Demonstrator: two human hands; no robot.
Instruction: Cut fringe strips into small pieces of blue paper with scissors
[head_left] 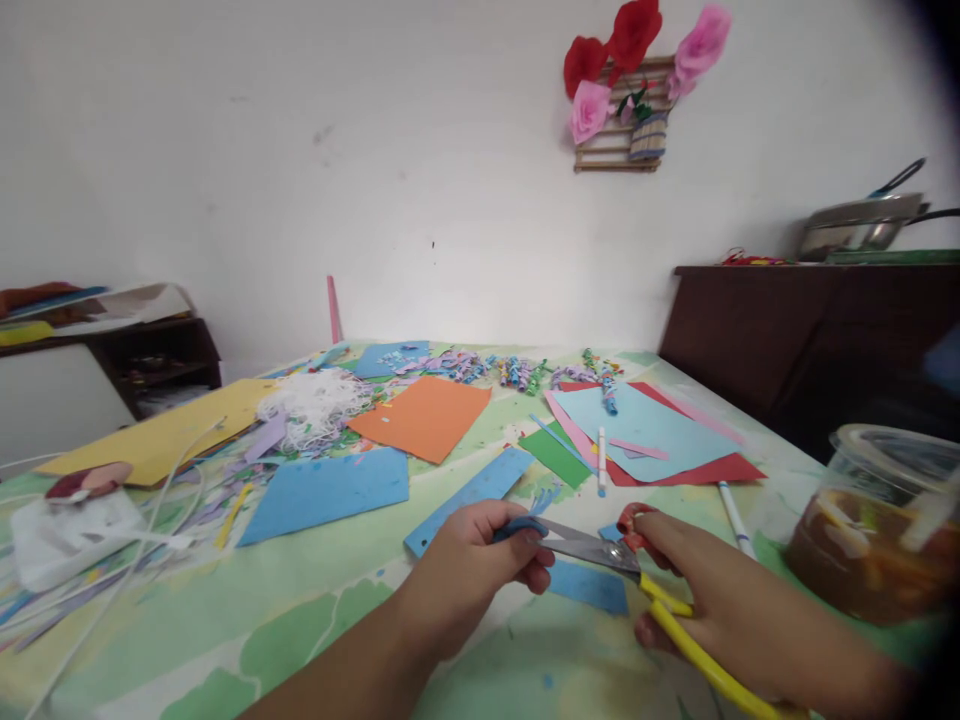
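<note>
My left hand (491,555) is closed, pinching a small curled piece of blue paper (519,527) between thumb and fingers. My right hand (709,590) grips a pair of scissors (675,630) with yellow handles. The metal blades point left, parted slightly, and their tips reach the blue paper at my left fingers. By the right thumb shows a red piece (636,525) that I cannot make out. Just beneath the blades a blue paper rectangle (589,586) lies on the table. A long blue strip with a hole (469,500) lies behind my left hand.
Orange paper (424,415), a blue sheet (330,490) and light-blue paper (645,430) lie on the patterned tablecloth (315,640). White shreds (322,405) are heaped at left. Markers (601,460) lie ahead. A plastic tub of brown liquid (862,550) stands at right; a white cable (142,545) crosses the left.
</note>
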